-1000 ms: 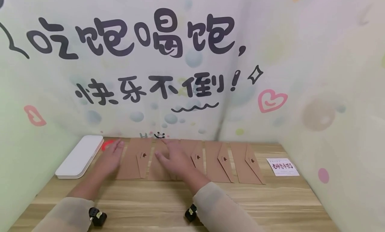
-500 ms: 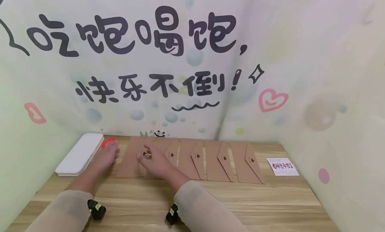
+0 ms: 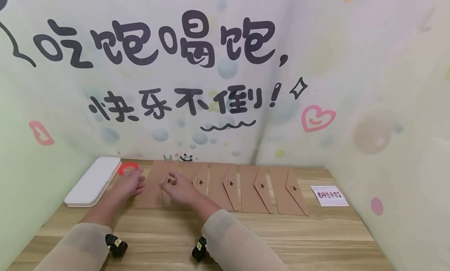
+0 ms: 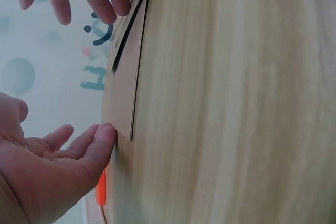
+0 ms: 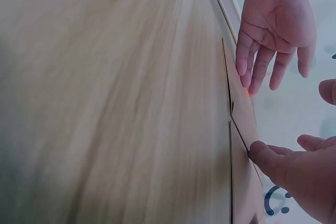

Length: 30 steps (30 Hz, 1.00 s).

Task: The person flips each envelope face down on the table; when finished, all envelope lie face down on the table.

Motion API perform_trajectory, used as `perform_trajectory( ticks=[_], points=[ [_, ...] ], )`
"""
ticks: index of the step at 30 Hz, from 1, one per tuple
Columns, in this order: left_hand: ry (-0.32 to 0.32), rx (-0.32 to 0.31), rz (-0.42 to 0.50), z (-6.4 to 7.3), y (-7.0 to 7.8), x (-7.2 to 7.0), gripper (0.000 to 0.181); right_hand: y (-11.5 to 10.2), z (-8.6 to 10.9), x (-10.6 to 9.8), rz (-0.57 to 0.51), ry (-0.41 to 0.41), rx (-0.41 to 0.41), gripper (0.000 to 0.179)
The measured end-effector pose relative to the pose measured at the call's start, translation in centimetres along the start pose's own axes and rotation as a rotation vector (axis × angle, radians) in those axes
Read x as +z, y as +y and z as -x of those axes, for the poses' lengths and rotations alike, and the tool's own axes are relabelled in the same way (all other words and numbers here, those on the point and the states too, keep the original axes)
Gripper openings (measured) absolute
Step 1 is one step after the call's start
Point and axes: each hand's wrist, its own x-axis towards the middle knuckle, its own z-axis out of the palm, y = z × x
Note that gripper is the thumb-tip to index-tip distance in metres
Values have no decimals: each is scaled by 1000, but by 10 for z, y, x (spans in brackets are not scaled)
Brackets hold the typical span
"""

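Envelopes, five: from between left hand and right hand, running rightward.
Both hands: fingers apart. Case, left of left hand: closed. Card, right of hands: head view only.

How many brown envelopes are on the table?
5, in one row from the left: first envelope and second envelope, both partly covered by the right hand; then third envelope, fourth envelope, and fifth envelope nearest the white card. Any envelope underneath would be hidden.
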Motion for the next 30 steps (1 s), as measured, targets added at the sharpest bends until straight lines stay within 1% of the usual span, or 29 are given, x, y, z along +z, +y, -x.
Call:
perform_trajectory(
  ticks=[7, 9, 12, 14, 16, 19, 22, 24, 27, 30],
  points=[
    [-67, -47, 96, 0, 5, -1, 86, -3, -2, 2, 31, 6, 17, 75],
    [-77, -58, 124, 0, 5, -3, 86, -3, -2, 3, 31, 10, 17, 74],
    [-81, -66, 139, 2, 3, -5, 86, -2, -2, 5, 35, 14, 14, 71],
    [-91, -59, 136, 3, 1, -7, 85, -2, -2, 6, 41, 14, 10, 70],
    [-106, -41, 134, 3, 0, -9, 82, -2, -2, 6, 43, 14, 7, 70],
    [-120, 2, 139, 2, -2, -12, 72, -3, -3, 6, 27, 7, 0, 70],
    [-114, 36, 164, 1, -1, -13, 62, -4, -3, 6, 4, -15, -2, 70],
    [-114, 54, 175, 1, 0, -14, 59, -4, -2, 6, 5, -35, -10, 70],
    [-153, 92, 159, 4, 1, -13, 60, -5, -1, 8, 58, -62, -37, 70],
    [-197, 144, 128, 8, 3, -10, 59, -7, 1, 9, 109, -85, -73, 70]
  ],
)
